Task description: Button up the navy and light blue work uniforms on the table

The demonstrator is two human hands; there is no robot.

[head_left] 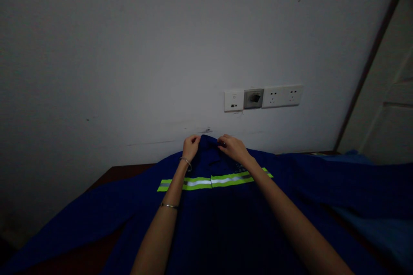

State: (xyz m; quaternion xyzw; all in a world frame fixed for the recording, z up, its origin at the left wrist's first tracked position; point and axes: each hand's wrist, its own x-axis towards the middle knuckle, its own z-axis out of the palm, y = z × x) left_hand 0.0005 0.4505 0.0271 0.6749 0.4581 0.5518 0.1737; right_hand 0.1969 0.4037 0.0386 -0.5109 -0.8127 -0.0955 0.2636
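Note:
A dark blue work jacket with a yellow and silver reflective stripe across the chest lies spread out flat in front of me, collar toward the wall. My left hand pinches the left side of the collar with curled fingers. My right hand grips the right side of the collar, fingers closed on the cloth. Two thin bracelets sit on my left forearm.
The jacket lies on a dark brown table pushed against a white wall. A row of wall sockets sits just above the collar. More blue cloth lies at the right. A door frame runs up the right side.

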